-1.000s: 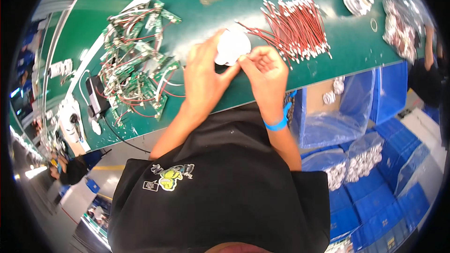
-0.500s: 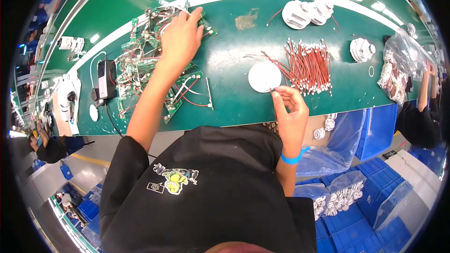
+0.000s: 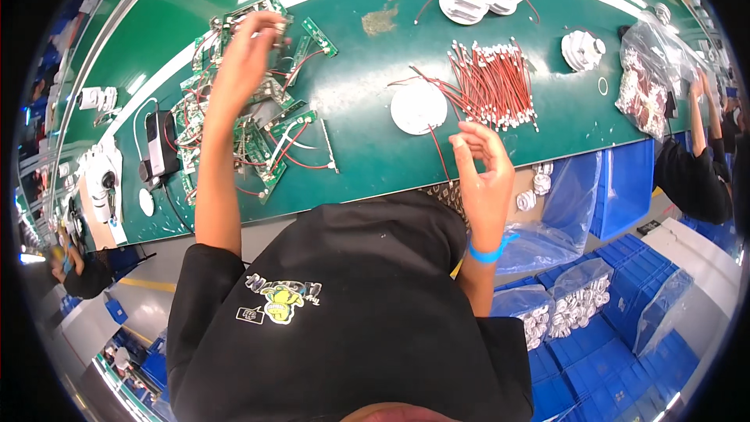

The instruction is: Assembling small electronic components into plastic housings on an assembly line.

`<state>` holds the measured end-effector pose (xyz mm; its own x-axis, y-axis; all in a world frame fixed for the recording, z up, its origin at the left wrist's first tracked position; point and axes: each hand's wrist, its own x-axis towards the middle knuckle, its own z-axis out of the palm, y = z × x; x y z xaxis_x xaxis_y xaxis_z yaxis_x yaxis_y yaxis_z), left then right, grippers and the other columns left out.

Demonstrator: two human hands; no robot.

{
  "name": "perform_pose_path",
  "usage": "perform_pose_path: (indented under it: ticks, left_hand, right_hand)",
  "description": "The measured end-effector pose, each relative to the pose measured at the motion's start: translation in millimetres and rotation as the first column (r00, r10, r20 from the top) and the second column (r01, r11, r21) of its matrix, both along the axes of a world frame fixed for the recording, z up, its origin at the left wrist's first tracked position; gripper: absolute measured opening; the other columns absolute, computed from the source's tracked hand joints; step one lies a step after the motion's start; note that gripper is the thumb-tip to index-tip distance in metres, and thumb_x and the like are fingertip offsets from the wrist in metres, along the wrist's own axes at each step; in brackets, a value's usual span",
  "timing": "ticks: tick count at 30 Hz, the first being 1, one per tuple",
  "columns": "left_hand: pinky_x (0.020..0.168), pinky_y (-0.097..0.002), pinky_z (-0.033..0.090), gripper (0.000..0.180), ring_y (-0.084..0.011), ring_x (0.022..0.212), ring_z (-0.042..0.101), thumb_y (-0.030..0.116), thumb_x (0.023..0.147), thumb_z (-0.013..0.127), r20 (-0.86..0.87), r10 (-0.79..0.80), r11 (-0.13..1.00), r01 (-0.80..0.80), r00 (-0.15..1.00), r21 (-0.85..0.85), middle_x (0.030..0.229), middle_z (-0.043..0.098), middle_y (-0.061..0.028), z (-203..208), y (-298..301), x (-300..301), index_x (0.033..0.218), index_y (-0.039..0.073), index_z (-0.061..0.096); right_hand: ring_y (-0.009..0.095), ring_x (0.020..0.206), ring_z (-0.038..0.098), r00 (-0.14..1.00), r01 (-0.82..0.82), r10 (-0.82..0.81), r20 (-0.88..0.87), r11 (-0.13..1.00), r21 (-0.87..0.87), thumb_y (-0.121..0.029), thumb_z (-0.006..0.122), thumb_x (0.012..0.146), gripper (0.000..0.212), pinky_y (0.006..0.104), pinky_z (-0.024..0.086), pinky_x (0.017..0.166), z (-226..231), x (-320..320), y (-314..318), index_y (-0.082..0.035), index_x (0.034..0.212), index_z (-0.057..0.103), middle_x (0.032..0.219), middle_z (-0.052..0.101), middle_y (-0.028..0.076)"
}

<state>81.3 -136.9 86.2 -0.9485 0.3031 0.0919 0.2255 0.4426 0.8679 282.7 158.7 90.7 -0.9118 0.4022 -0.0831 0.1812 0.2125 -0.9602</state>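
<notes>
My left hand (image 3: 248,53) reaches over the far part of a tangled pile of green circuit boards (image 3: 254,137) with red and black wires. Its fingers are bent together among the boards, and what they grip, if anything, is hidden. A round white disc (image 3: 419,108) lies on the table before me, and a red wire (image 3: 439,155) trails from it toward the front edge. Just right of that wire hovers my right hand (image 3: 486,176), wearing a blue wristband. Its thumb and fingers are apart, with nothing between them.
A bundle of red wires (image 3: 494,82) with white connectors lies right of the disc. White round housings (image 3: 467,1) stand at the back, another (image 3: 582,51) farther right beside a clear bag (image 3: 644,82). A black device (image 3: 162,141) sits left. Blue crates (image 3: 582,367) stand below right.
My right hand has let go of the red wire at the disc and drawn slightly away. My left hand has shifted left over the boards, its fingers now bent. The whole view has shifted.
</notes>
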Motion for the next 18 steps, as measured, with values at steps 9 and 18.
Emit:
perform_pose_path:
  ticks: [9, 18]
  left_hand:
    - [0.080, -0.0255, 0.048, 0.041, -0.0127, 0.083, 0.059, 0.008, 0.088, 0.069, -0.163, 0.411, 0.883, -0.348, 0.897, 0.315, 0.092, 0.059, -0.0064, 69, -16, 50, 0.123, 0.000, 0.052]
    - [0.085, -0.0283, 0.048, 0.030, -0.0144, 0.093, 0.061, 0.008, 0.092, 0.063, -0.114, 0.463, 0.869, -0.424, 0.879, 0.257, 0.104, 0.066, -0.0098, 116, -38, 97, 0.120, -0.004, 0.061]
  right_hand:
    - [0.031, 0.097, 0.060, 0.909, -0.047, 0.245, -0.338, 0.865, 0.500, -0.004, 0.071, 0.075, 0.024, 0.0417, 0.046, 0.086, 17, -40, -15, -0.003, 0.098, 0.065, 0.097, 0.066, 0.011]
    - [0.031, 0.085, 0.066, 0.745, -0.604, 0.441, 0.500, 0.127, 0.787, -0.005, 0.065, 0.072, 0.018, 0.0385, 0.048, 0.080, 23, -126, -60, -0.003, 0.090, 0.067, 0.082, 0.068, 0.014]
